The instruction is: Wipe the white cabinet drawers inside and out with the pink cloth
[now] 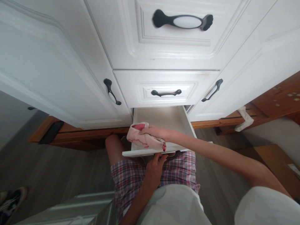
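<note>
An open white drawer (pixel 161 114) juts out from the bottom of the cabinet, over my lap. My right hand (pixel 153 130) reaches in from the right and grips a folded pale pink cloth (pixel 138 141) with red markings and a red inside, above the drawer's front edge. What the cloth is, I cannot make out. A small red bit (pixel 164 147) hangs at its right end. My left hand (pixel 156 165) is closed at the dark handle (pixel 174 154) on the drawer front, its fingertips at the handle's left part.
Above are a closed drawer (pixel 166 82) and cabinet doors (pixel 70 68) with dark handles. A white cloth strip (pixel 244 119) hangs over the wooden ledge at right. A cardboard box (pixel 278 162) stands right, a glossy pale piece of furniture (pixel 82 207) lower left, a shoe (pixel 12 200) far left.
</note>
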A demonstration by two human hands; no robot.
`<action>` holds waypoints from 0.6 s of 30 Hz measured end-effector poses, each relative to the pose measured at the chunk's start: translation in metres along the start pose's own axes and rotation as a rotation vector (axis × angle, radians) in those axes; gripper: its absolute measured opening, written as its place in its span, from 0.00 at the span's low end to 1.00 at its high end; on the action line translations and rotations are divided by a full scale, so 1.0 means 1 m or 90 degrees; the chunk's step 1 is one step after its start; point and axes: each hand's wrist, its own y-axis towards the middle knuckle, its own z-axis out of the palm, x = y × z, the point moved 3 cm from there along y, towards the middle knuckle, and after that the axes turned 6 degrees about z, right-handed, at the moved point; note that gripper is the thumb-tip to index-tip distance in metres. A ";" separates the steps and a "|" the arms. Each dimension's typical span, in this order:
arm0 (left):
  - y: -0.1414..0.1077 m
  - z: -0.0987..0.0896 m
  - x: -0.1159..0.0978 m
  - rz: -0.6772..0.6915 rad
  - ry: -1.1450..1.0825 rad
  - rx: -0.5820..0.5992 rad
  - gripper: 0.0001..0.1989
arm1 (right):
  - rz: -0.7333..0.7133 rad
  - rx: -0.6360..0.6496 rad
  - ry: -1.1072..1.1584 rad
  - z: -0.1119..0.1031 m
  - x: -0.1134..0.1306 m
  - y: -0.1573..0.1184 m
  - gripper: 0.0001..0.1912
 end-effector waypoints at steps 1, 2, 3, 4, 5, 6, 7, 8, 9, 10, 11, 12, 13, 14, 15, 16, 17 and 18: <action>0.001 0.001 0.002 -0.004 0.002 0.013 0.20 | -0.003 -0.057 0.107 -0.007 0.005 -0.013 0.19; 0.004 0.002 0.004 -0.012 0.003 0.025 0.20 | -0.011 -0.114 0.205 -0.014 0.010 -0.027 0.21; 0.007 0.003 0.007 -0.021 0.001 0.033 0.20 | -0.027 -0.165 0.288 -0.020 0.013 -0.044 0.24; 0.011 0.003 0.009 -0.030 -0.002 0.038 0.21 | -0.048 -0.217 0.365 -0.026 0.014 -0.062 0.26; 0.016 0.002 0.010 -0.035 -0.004 0.038 0.21 | -0.074 -0.275 0.432 -0.031 0.012 -0.080 0.27; 0.021 0.000 0.012 -0.039 -0.009 0.034 0.22 | -0.101 -0.341 0.484 -0.036 0.007 -0.099 0.28; 0.028 -0.002 0.014 -0.040 -0.019 0.029 0.23 | -0.128 -0.415 0.522 -0.040 -0.002 -0.118 0.29; 0.034 -0.005 0.015 -0.041 -0.033 0.022 0.24 | -0.161 -0.497 0.547 -0.043 -0.013 -0.135 0.30; 0.042 -0.007 0.017 -0.043 -0.053 0.015 0.24 | -0.190 -0.583 0.565 -0.044 -0.027 -0.150 0.31; 0.049 -0.010 0.020 -0.046 -0.074 0.008 0.23 | -0.209 -0.665 0.578 -0.045 -0.043 -0.163 0.33; 0.056 -0.013 0.022 -0.048 -0.094 0.000 0.22 | -0.214 -0.738 0.592 -0.045 -0.061 -0.173 0.34; 0.063 -0.016 0.025 -0.046 -0.112 -0.008 0.21 | -0.208 -0.796 0.606 -0.046 -0.079 -0.179 0.36; 0.070 -0.018 0.029 -0.042 -0.125 -0.017 0.20 | -0.200 -0.843 0.614 -0.046 -0.096 -0.183 0.37; 0.077 -0.019 0.032 -0.035 -0.137 -0.027 0.19 | -0.193 -0.881 0.612 -0.048 -0.112 -0.184 0.38; 0.084 -0.020 0.036 -0.029 -0.147 -0.037 0.19 | -0.193 -0.913 0.598 -0.051 -0.127 -0.185 0.39; 0.090 -0.021 0.039 -0.023 -0.156 -0.046 0.19 | -0.199 -0.939 0.576 -0.056 -0.141 -0.184 0.40; 0.096 -0.021 0.043 -0.019 -0.162 -0.055 0.18 | -0.209 -0.960 0.552 -0.062 -0.154 -0.183 0.41; 0.101 -0.021 0.046 -0.017 -0.167 -0.062 0.18 | -0.218 -0.981 0.536 -0.069 -0.166 -0.183 0.42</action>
